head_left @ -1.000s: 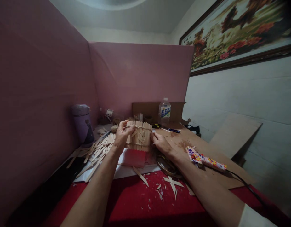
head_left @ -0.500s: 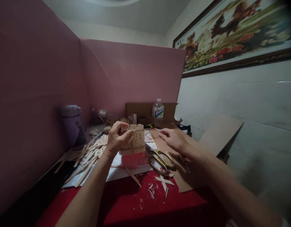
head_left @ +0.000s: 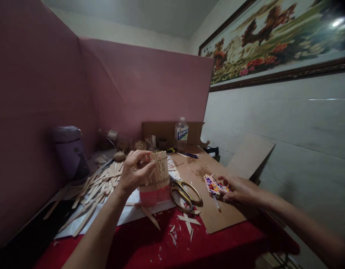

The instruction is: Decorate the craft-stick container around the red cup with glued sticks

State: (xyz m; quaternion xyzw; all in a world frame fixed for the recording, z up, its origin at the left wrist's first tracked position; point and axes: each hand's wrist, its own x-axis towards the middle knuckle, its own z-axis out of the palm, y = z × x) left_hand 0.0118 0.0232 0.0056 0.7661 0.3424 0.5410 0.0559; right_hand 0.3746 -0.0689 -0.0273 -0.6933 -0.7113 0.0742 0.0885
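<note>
My left hand (head_left: 134,170) is closed around the rim of a small container clad in wooden craft sticks (head_left: 161,170), with a translucent red band (head_left: 154,197) showing at its bottom. At the right, my right hand (head_left: 236,188) has its fingers closed on a floral-patterned glue gun (head_left: 213,185), low over the cardboard; a pale glue stick (head_left: 217,203) juts from it toward me. Gold-handled scissors (head_left: 186,196) lie beside the container, their blades partly hidden behind it.
Loose craft sticks (head_left: 101,186) are heaped at the left. Cut scraps (head_left: 187,220) litter the red cloth (head_left: 150,246). Cardboard (head_left: 195,168) covers the right side. Behind stand a plastic bottle (head_left: 181,134), twine (head_left: 140,145) and a purple cylinder (head_left: 70,151); a blue pen (head_left: 190,155) lies farther back.
My right hand has moved right and nearer, from over the back of the cardboard to the floral glue gun, which it now grips. My left hand still holds the container.
</note>
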